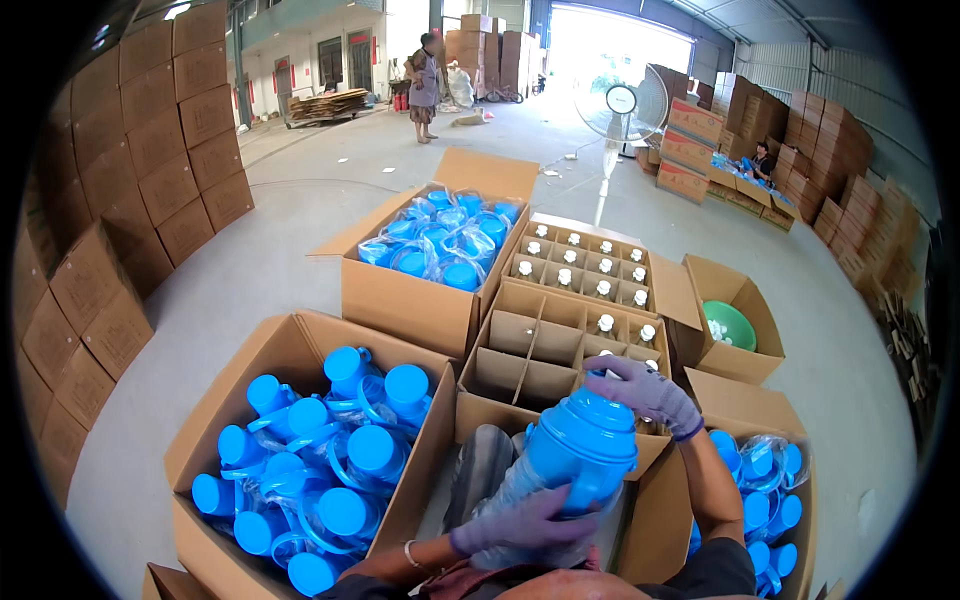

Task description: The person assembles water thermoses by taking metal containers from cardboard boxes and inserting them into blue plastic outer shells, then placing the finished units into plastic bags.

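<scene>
A blue plastic thermos flask (pixel 580 445) leans across my lap, its lower part in a clear plastic wrapper. My left hand (pixel 525 525), in a purple glove, holds its lower side. My right hand (pixel 648 393), gloved alike, closes over its narrow top; what lies under those fingers is mostly hidden. Just beyond the flask stands a divided cardboard box (pixel 560 345) with some glass bottle-like pieces in its cells, white stoppers (pixel 605 323) on top. An open carton (pixel 400 335) to my left holds many blue plastic lids with handles (pixel 378 452).
Ahead sit a carton of wrapped blue parts (pixel 435 240) and another divided box (pixel 590 255). At right are a carton with a green bowl (pixel 735 325) and one of blue lids (pixel 757 510). Beyond are a fan (pixel 620 100), stacked cartons (pixel 160 150) and two people, one standing (pixel 424 85).
</scene>
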Tool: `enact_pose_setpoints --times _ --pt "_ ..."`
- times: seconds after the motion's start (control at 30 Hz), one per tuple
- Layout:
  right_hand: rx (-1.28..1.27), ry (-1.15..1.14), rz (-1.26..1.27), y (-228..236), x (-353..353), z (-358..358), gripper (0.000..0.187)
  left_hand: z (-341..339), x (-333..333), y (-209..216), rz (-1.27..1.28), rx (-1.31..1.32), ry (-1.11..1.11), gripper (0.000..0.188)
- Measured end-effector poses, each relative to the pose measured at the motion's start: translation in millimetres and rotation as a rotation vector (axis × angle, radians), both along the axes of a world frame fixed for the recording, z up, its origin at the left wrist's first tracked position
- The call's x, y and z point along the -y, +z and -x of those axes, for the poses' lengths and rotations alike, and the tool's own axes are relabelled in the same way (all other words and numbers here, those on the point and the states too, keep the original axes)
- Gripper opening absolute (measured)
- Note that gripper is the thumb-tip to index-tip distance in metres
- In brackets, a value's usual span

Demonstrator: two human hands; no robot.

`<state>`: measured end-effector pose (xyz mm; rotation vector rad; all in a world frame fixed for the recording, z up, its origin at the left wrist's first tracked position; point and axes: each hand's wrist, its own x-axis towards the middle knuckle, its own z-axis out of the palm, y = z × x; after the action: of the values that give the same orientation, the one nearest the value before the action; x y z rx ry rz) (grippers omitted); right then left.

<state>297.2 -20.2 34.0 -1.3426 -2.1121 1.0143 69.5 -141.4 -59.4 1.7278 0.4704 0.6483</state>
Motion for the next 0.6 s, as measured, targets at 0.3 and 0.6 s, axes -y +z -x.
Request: enact_pose_setpoints --times 0.3,0.6 --pt "0.127 -0.013 0.014 2 -2 20 0.045 -10 7 -17 -0.142 0.072 0.136 0.040" --pt "0.157 -0.103 0.070 -24 -18 26 0.049 -2 11 -22 -0.160 -0.156 0.295 0.037"
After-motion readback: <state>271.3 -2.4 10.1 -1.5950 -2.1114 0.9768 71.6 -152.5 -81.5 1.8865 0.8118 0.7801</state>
